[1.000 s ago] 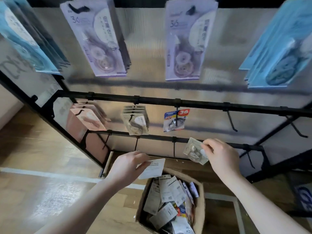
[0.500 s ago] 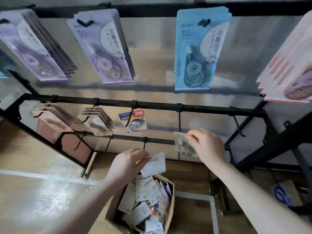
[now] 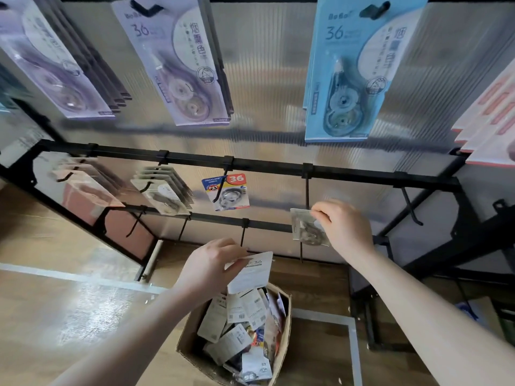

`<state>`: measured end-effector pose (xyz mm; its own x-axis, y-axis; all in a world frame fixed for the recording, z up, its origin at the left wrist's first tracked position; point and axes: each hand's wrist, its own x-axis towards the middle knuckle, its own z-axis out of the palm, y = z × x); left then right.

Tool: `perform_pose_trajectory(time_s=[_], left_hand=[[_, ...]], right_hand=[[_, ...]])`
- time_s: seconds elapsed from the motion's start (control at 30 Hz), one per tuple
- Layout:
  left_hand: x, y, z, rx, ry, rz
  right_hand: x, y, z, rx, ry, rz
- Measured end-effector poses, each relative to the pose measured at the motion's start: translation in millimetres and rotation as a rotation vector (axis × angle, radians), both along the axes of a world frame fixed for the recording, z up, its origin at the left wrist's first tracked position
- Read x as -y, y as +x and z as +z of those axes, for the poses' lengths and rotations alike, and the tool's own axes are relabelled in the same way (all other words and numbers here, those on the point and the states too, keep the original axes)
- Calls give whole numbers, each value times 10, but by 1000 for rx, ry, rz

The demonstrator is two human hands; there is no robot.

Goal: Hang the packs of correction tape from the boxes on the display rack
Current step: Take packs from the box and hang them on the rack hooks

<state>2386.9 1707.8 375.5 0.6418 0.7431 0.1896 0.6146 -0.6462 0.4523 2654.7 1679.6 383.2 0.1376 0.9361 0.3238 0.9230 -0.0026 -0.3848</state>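
Two hands in view, each holding one pack. The right hand (image 3: 347, 229) pinches a small correction tape pack (image 3: 308, 228) by its top edge, right up against the hook (image 3: 307, 190) hanging from the middle rail of the black metal display rack (image 3: 278, 168); can't tell if the hole is actually on the hook. The left hand (image 3: 207, 267) grips a second pack (image 3: 250, 271) with its white card back showing, just above the cardboard box (image 3: 285, 338) on the wood floor, which is crammed with loose packs, too jumbled to count.

On that same rail: one lone pack with a red "36" (image 3: 227, 192), then two fanned bunches further left. Top row has four groups of bigger flat cards: two purple, one blue (image 3: 348, 71), one pinkish at the right edge. The back panel is ribbed translucent plastic.
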Motion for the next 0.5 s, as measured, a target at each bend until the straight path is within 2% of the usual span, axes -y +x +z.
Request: perform_pose_trajectory(time_s=[0.4, 0.5], left_hand=[[-139, -158, 62, -5, -96, 47], [-168, -143, 122, 19, -198, 80]], right_hand=[[-101, -100, 80, 77, 118, 72], [-137, -128, 94, 85, 98, 74]])
